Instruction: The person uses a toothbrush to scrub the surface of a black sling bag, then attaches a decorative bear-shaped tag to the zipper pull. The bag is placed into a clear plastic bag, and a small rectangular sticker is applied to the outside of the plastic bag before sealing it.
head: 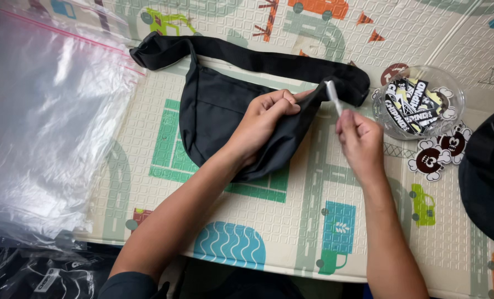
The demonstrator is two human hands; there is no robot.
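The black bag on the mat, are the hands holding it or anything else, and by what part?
Left hand pinches the black bag by its fabric at the right end, near the strap. Right hand holds a thin white strip by its lower end.

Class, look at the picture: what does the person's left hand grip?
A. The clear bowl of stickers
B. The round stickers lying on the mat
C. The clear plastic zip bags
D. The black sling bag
D: the left hand pinches the fabric of the black sling bag near its strap end, while the zip bags, the bowl and the loose stickers lie untouched.
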